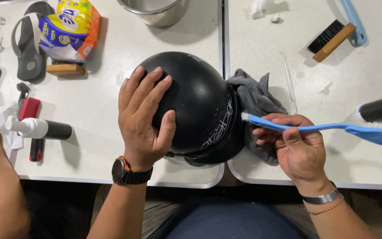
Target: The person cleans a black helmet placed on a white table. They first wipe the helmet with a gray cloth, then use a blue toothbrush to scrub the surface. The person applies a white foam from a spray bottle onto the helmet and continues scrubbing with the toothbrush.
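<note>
1. White bench [102, 88], two tops butted together with a seam running up the middle; everything below rests on it.

2. Glossy black domed helmet [200, 104], sitting across the seam at the near edge, crown up, pale scrawled markings on its right flank. This is the piece you are working on.

3. Your left hand [144, 119], spread over the left side of the dome, fingers [149, 86] splayed and pressing flat; it steadies the shell and does not clench round anything. A black watch with an orange accent sits on that wrist.

4. Your right hand [299, 146], fingers pinched shut round the handle of the item below.

5. Long blue plastic double-ended brush [319, 128], small white bristle tip touching or just beside the helmet's right rim, larger bristle head trailing out to the right.

6. Crumpled grey cloth [257, 99], tucked against the helmet's right side, under the brush.

7. Lesser items: steel pot at the top edge, yellow packet, dark sandal, wooden-backed brushes, pump bottle at left.

Step in hand, by my judgement: detail scrubbing along the rim seam. The next stroke calls for a firm left-hand hold, short light passes, and turning the shell to bring up fresh rim.
</note>
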